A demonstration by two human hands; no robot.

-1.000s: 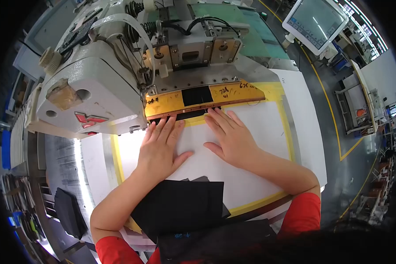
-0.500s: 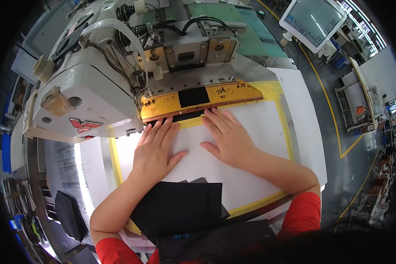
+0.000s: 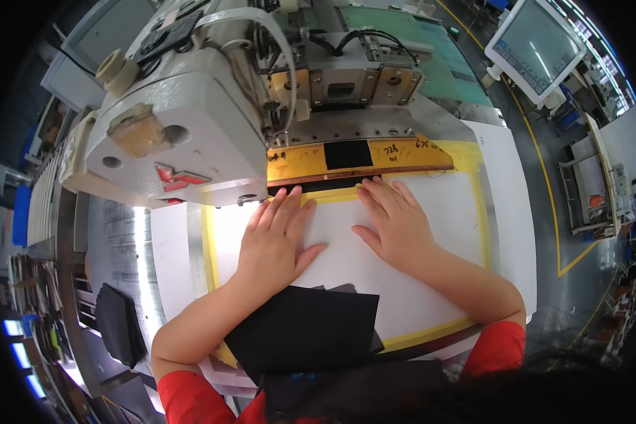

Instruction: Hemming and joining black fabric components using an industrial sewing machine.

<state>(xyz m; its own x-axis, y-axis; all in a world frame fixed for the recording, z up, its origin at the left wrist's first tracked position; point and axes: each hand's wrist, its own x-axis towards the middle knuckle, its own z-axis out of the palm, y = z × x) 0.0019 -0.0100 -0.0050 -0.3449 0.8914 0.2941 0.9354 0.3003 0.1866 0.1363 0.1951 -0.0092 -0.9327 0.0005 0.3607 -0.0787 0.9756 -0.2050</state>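
Observation:
Under the front edge of a yellow clamp plate (image 3: 297,164) on the sewing machine (image 3: 191,134), a narrow strip of black fabric (image 3: 332,186) shows. My left hand (image 3: 275,244) lies flat on the white sheet (image 3: 336,254), its fingers apart and their tips at the left part of the strip. Flat and spread as well, my right hand (image 3: 399,226) has its fingertips at the strip's right end. Neither hand grips anything. Nearer my body, a pile of black fabric pieces (image 3: 311,321) rests on the sheet, partly beneath my left wrist.
Yellow tape (image 3: 484,226) borders the white sheet. The machine head overhangs the left side, close to my left fingers. A tilted screen (image 3: 537,49) stands at the far right. Folded black cloth (image 3: 118,325) lies on the metal table (image 3: 120,247) at left.
The whole scene has shifted rightward in the picture, as the view turned a little. Both hands keep nearly the same place by the black strip, flat on the sheet.

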